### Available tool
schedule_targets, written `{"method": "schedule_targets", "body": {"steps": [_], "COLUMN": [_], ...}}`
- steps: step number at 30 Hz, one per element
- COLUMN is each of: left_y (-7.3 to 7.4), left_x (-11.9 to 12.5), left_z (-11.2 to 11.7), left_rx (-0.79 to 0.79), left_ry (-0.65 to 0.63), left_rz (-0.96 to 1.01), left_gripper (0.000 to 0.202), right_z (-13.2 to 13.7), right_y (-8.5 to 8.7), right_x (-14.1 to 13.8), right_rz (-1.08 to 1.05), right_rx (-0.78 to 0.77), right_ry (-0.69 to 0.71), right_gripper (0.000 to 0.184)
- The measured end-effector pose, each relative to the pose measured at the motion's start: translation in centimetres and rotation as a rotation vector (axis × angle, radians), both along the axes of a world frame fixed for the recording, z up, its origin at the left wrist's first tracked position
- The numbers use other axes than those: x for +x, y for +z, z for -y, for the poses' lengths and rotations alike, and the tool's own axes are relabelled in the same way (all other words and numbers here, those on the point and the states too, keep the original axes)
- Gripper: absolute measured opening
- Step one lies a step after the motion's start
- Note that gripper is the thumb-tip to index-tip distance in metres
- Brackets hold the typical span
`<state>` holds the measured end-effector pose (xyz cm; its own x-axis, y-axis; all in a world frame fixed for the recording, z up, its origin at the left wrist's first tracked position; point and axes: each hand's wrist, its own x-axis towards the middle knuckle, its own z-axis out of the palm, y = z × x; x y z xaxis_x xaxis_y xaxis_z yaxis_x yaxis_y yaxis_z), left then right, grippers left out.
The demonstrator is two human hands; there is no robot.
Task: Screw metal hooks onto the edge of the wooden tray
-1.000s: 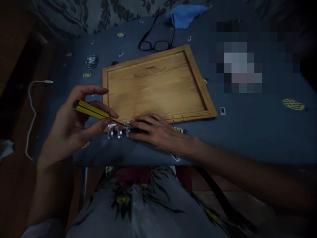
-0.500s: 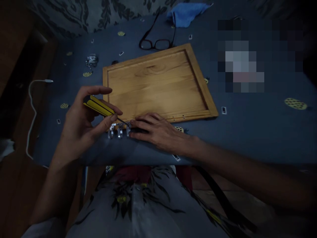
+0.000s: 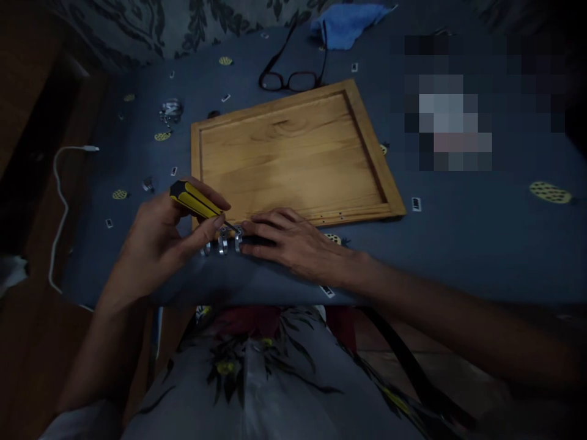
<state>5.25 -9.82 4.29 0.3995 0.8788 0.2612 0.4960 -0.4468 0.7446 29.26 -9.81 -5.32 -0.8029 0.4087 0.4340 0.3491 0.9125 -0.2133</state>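
Screwdriver (image 3: 195,200), yellow and black handle: pinched between thumb and fingers of left hand (image 3: 160,241), tip slanting down onto metal hook strip (image 3: 222,241) at near edge of wooden board (image 3: 293,153). Right hand (image 3: 288,241) laid flat and spread, fingers pressing on the strip's right end, gripping nothing.

Likely trouble: tip very close to the right fingertips, so could skid off the small fitting and jab them, or gouge the wood. Probable causes: slanted shaft, dim light, light pinch grip. Strip also close to front edge of bench (image 3: 458,244); could slide off toward the lap if released.

Around: glasses (image 3: 293,78) just beyond the board, blue cloth (image 3: 343,24) behind those, small heap of metal parts (image 3: 169,110) far left, white cable (image 3: 57,195) off the left edge, one loose bit (image 3: 147,183) near the left hand. Nothing between hands and strip. Too dark to tell whether the tip sits in a screw.
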Motion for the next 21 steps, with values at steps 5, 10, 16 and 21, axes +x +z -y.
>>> {"method": "schedule_targets", "body": {"steps": [5,10,16,21], "left_y": [-0.2,0.1,0.3,-0.8], "left_x": [-0.2,-0.1,0.1,0.5], "left_z": [-0.3,0.1,0.5,0.3], "left_rx": [0.064,0.027,0.000,0.087], "left_ry": [-0.004,0.032,-0.001,0.045], "left_rz": [-0.011,0.040,0.020,-0.011], "left_gripper": [0.016,0.029,0.039,0.017], "right_z": [0.0,0.0,0.0,0.0], "right_y": [-0.1,-0.1,0.0,-0.1], "right_x": [0.0,-0.1,0.0,0.0], "right_rz": [0.010,0.010,-0.018,-0.026], "right_rx": [-0.012,0.009,0.035,0.032], "right_ry": [0.000,-0.012,-0.011,0.007], "right_gripper": [0.034,0.032,0.032,0.034]}}
